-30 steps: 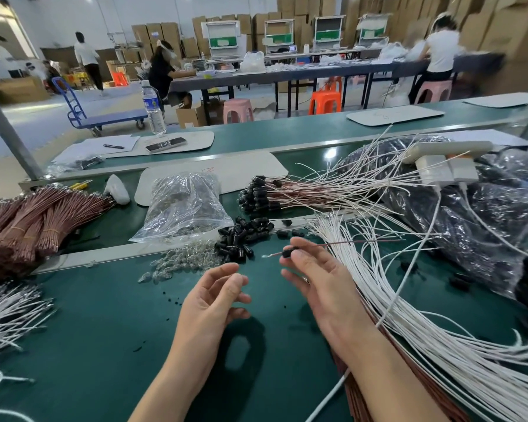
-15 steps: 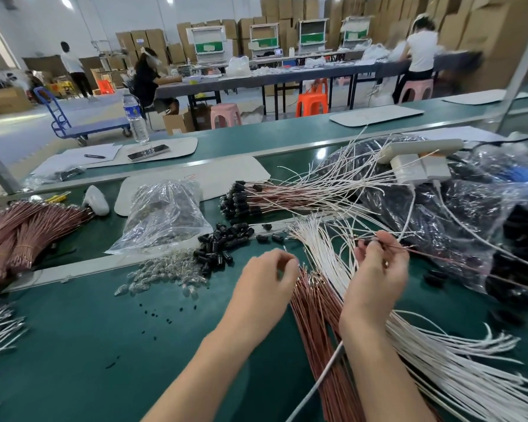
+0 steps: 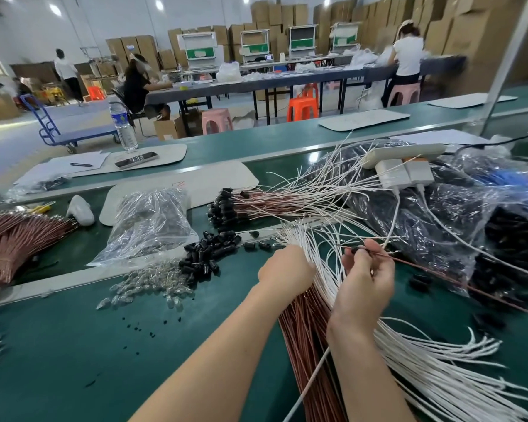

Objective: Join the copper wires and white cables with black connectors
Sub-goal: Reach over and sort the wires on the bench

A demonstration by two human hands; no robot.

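A second ago both hands hovered over bare table, the right hand (image 3: 367, 280) pinching a copper wire (image 3: 433, 273) with its black connector (image 3: 356, 249) in front of the loose connectors. Since then the right hand has carried it rightward over the white cables (image 3: 323, 257). The left hand (image 3: 285, 271), open before, has closed its grip down among the cables, just beside the right.

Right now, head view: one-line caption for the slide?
Right hand pinches a copper wire while left hand reaches into the white cables.
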